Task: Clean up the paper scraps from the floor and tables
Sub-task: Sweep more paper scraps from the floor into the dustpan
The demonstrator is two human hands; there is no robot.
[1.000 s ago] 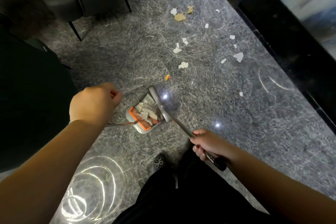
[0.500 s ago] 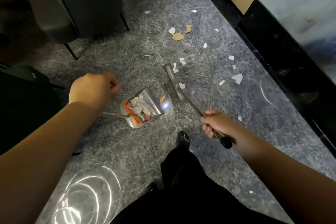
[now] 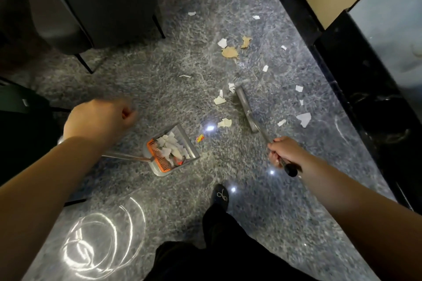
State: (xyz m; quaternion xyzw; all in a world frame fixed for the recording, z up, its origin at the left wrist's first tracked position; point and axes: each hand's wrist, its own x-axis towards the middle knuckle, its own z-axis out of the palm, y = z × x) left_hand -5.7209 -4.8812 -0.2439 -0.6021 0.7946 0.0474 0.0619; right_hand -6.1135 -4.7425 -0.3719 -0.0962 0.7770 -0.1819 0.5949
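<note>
My right hand [image 3: 283, 153] grips the broom [image 3: 246, 107]; my left hand [image 3: 98, 121] is fisted on the dustpan [image 3: 171, 150] handle. A hard sweep could scatter scraps past its lip. The dustpan holds white scraps; paper scraps [image 3: 225, 123] litter the floor [image 3: 228, 212] beyond.

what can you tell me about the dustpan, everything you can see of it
The dustpan is a grey, plastic-looking tray with an orange comb strip along its back edge. It sits on the grey stone floor, mouth towards the scattered scraps, and holds a heap of white paper scraps. A thin metal handle runs back to the left hand.
</note>
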